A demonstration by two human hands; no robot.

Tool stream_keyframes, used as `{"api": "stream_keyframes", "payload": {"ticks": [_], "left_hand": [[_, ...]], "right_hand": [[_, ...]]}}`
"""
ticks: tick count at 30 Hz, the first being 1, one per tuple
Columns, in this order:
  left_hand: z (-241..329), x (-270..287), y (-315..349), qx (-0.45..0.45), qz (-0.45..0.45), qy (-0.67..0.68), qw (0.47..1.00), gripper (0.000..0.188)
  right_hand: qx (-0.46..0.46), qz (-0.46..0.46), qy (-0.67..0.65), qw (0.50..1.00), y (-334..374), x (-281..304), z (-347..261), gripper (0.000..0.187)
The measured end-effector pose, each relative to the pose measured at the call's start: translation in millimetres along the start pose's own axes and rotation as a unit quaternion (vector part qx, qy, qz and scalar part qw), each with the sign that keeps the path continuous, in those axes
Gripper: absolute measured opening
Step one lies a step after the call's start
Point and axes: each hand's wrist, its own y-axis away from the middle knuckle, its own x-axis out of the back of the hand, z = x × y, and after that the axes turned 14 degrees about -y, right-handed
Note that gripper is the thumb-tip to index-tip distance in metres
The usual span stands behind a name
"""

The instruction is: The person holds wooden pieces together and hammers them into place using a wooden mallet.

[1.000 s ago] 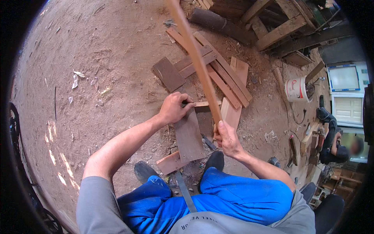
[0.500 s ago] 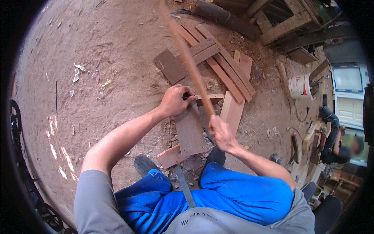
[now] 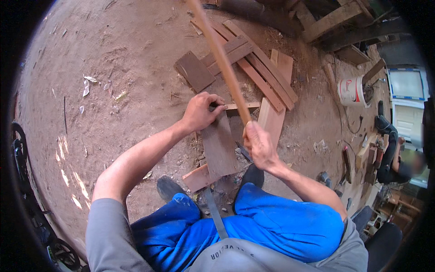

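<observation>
My right hand (image 3: 261, 147) is wrapped round the lower end of a long wooden handle (image 3: 225, 68). The handle slants up and away past the top edge, so its far end is out of sight. At the far end of a brown wooden board (image 3: 219, 149), my left hand (image 3: 203, 110) is closed, thumb against curled fingers. Whatever the fingertips pinch is too small to make out. The board bridges a short reddish wood piece (image 3: 197, 178) near my feet and another narrow piece (image 3: 244, 107) at its far end.
Beyond the hands lie joined slats (image 3: 260, 68), a short dark board (image 3: 195, 71) and a pale plank (image 3: 272, 122). A white bucket (image 3: 351, 91) stands at the right. Farther right, another person (image 3: 392, 149) sits low beside wood scraps. A wheel (image 3: 63, 254) shows at lower left.
The view has shifted slightly. The wooden handle is less blurred and has moved a little with my right hand; my left hand keeps its place at the board's far end.
</observation>
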Motion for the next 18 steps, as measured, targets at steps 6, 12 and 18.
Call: {"api": "stream_keyframes", "payload": {"ticks": [6, 12, 18], "left_hand": [[-1.4, 1.1, -1.8, -0.025, 0.012, -0.042, 0.999, 0.015], [1.2, -0.8, 0.0, 0.013, 0.0, 0.026, 1.0, 0.018], [8.8, 9.2, -2.4, -0.001, -0.017, -0.008, 1.0, 0.018]], "right_hand": [[-0.036, 0.02, 0.014, 0.999, -2.7, -1.4, -1.8, 0.061], [0.0, 0.023, 0.029, 0.999, -2.9, 0.3, -10.9, 0.061], [-0.081, 0.027, 0.08, 0.993, -2.0, -10.0, -18.3, 0.058]]}}
